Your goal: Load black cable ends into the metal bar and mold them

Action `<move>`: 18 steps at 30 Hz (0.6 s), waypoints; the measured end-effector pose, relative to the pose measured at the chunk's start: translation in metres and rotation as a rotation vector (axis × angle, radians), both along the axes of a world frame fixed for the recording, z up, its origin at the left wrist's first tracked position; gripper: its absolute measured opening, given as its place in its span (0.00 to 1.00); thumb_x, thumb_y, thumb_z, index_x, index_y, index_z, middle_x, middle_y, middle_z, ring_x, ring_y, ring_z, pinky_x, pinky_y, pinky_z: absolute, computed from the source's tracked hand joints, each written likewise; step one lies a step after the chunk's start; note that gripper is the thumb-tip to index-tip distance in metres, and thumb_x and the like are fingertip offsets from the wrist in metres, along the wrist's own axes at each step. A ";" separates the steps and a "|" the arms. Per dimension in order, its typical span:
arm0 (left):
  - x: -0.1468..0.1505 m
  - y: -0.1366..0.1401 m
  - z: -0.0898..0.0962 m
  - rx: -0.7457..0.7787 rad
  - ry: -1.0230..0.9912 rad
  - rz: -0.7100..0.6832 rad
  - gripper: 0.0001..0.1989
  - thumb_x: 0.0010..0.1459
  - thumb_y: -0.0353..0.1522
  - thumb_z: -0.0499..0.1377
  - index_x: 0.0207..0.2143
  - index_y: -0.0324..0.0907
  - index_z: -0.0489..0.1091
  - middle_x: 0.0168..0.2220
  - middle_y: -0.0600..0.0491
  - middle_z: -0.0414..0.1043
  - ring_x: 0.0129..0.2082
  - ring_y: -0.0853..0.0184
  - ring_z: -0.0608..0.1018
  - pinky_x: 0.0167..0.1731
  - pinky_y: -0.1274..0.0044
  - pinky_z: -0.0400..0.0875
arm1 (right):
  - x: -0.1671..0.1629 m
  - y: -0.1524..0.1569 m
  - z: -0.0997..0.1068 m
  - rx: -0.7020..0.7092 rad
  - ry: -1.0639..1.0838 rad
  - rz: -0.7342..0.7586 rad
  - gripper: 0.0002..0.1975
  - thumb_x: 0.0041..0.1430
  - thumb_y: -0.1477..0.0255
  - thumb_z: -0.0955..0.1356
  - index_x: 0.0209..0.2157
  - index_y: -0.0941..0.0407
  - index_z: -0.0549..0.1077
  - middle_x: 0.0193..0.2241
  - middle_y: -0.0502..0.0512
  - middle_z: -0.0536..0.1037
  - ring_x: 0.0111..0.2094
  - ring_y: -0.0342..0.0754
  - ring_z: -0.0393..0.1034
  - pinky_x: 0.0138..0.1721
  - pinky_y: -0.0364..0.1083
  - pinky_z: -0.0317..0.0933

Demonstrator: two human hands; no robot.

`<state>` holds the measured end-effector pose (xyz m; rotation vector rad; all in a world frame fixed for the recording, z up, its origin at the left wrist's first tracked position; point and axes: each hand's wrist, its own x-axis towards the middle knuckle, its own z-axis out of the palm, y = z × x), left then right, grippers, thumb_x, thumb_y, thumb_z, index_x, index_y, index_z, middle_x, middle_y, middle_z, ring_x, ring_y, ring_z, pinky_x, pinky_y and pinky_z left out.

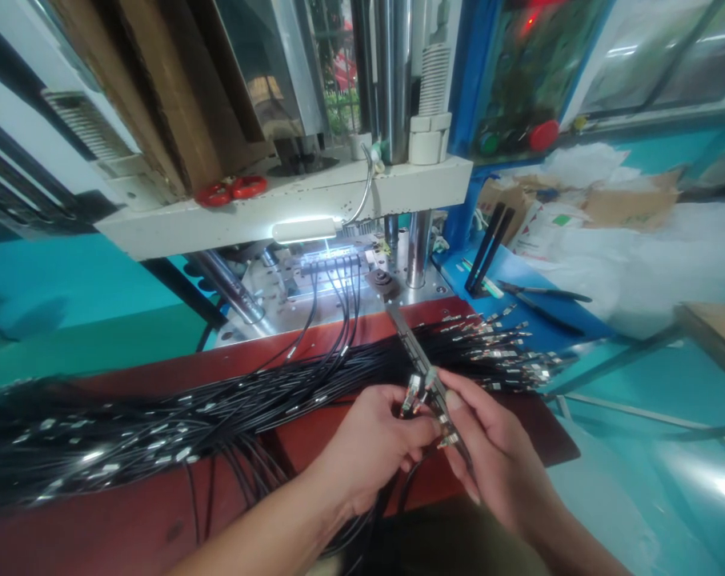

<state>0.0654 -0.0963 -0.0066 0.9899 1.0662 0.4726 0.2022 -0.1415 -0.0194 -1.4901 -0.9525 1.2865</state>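
Observation:
My left hand (378,432) is closed around a few black cables, whose small metal connector (413,392) pokes up between thumb and fingers. My right hand (488,436) grips a long narrow metal bar (415,348) with slots along it, slanting up and away toward the press. Both hands meet at the bar's near end, where small metal connector ends touch it. Just beyond them a thick bundle of black cables (266,392) with metal tips lies across the red-brown board (542,428). Fingers hide part of the bar and the held cable ends.
A press with a white plate (290,216) stands ahead, its lit fixture (332,260) holding several black cables. Red-handled scissors (231,190) rest on the plate. Pliers (542,300) lie on the blue surface at right, near white bags (626,264). Red and green buttons (542,136) sit above.

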 end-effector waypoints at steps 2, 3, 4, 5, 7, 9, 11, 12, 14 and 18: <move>-0.002 0.001 0.000 0.001 -0.029 -0.001 0.08 0.49 0.31 0.64 0.30 0.36 0.70 0.21 0.56 0.67 0.18 0.77 0.64 0.18 0.82 0.56 | 0.000 0.000 -0.001 -0.005 -0.004 0.002 0.29 0.62 0.55 0.63 0.59 0.57 0.64 0.09 0.42 0.64 0.09 0.39 0.54 0.09 0.35 0.49; -0.004 0.002 0.000 0.001 -0.055 0.001 0.09 0.49 0.32 0.65 0.31 0.35 0.70 0.22 0.56 0.68 0.19 0.76 0.65 0.19 0.82 0.59 | 0.000 0.000 -0.001 -0.016 0.016 0.001 0.30 0.62 0.55 0.63 0.60 0.57 0.63 0.08 0.42 0.63 0.09 0.39 0.53 0.09 0.36 0.48; -0.007 0.003 -0.001 0.003 -0.091 0.007 0.10 0.49 0.32 0.66 0.31 0.35 0.71 0.24 0.55 0.69 0.20 0.75 0.67 0.22 0.81 0.61 | 0.001 0.000 -0.001 -0.027 0.047 0.000 0.30 0.62 0.54 0.63 0.60 0.56 0.63 0.09 0.42 0.64 0.08 0.39 0.52 0.08 0.36 0.47; -0.010 0.004 0.000 0.009 -0.135 0.019 0.11 0.49 0.32 0.66 0.32 0.34 0.71 0.25 0.53 0.70 0.22 0.75 0.68 0.24 0.80 0.63 | 0.001 0.001 -0.002 -0.034 0.083 -0.005 0.30 0.61 0.54 0.63 0.60 0.55 0.63 0.11 0.42 0.66 0.08 0.38 0.52 0.07 0.36 0.47; -0.016 0.007 0.000 0.006 -0.221 0.053 0.13 0.51 0.34 0.66 0.33 0.33 0.72 0.28 0.51 0.71 0.24 0.74 0.70 0.29 0.80 0.65 | 0.002 0.002 -0.002 -0.035 0.146 -0.028 0.29 0.59 0.54 0.64 0.59 0.52 0.64 0.20 0.46 0.72 0.09 0.37 0.53 0.06 0.36 0.47; -0.021 0.009 0.001 -0.025 -0.257 0.079 0.14 0.54 0.36 0.64 0.35 0.33 0.72 0.30 0.49 0.72 0.26 0.74 0.71 0.30 0.79 0.65 | 0.003 0.003 -0.002 -0.025 0.174 -0.054 0.28 0.58 0.54 0.66 0.57 0.50 0.66 0.29 0.50 0.75 0.10 0.36 0.56 0.05 0.36 0.47; -0.023 0.010 0.002 -0.068 -0.250 0.100 0.14 0.57 0.38 0.62 0.37 0.33 0.71 0.32 0.48 0.73 0.27 0.72 0.72 0.30 0.79 0.65 | 0.004 0.003 -0.002 -0.020 0.178 -0.060 0.28 0.57 0.54 0.66 0.57 0.50 0.67 0.31 0.51 0.75 0.11 0.35 0.57 0.05 0.36 0.46; -0.023 0.010 0.002 -0.082 -0.242 0.112 0.14 0.58 0.38 0.61 0.38 0.34 0.71 0.32 0.48 0.72 0.26 0.72 0.72 0.29 0.78 0.65 | 0.004 0.003 -0.002 -0.014 0.176 -0.053 0.28 0.57 0.54 0.66 0.57 0.51 0.67 0.31 0.51 0.75 0.10 0.36 0.57 0.05 0.36 0.46; -0.023 0.010 0.003 -0.092 -0.228 0.135 0.13 0.59 0.38 0.60 0.36 0.35 0.70 0.31 0.50 0.71 0.25 0.73 0.71 0.27 0.79 0.65 | 0.004 0.004 -0.003 -0.007 0.173 -0.037 0.28 0.58 0.54 0.66 0.57 0.51 0.67 0.28 0.50 0.73 0.10 0.36 0.57 0.05 0.36 0.47; -0.023 0.007 0.003 -0.077 -0.215 0.136 0.12 0.57 0.37 0.62 0.31 0.36 0.68 0.28 0.54 0.67 0.23 0.76 0.68 0.23 0.82 0.63 | 0.005 0.004 -0.004 -0.007 0.176 -0.034 0.29 0.58 0.53 0.65 0.57 0.52 0.67 0.28 0.50 0.73 0.10 0.36 0.57 0.05 0.36 0.47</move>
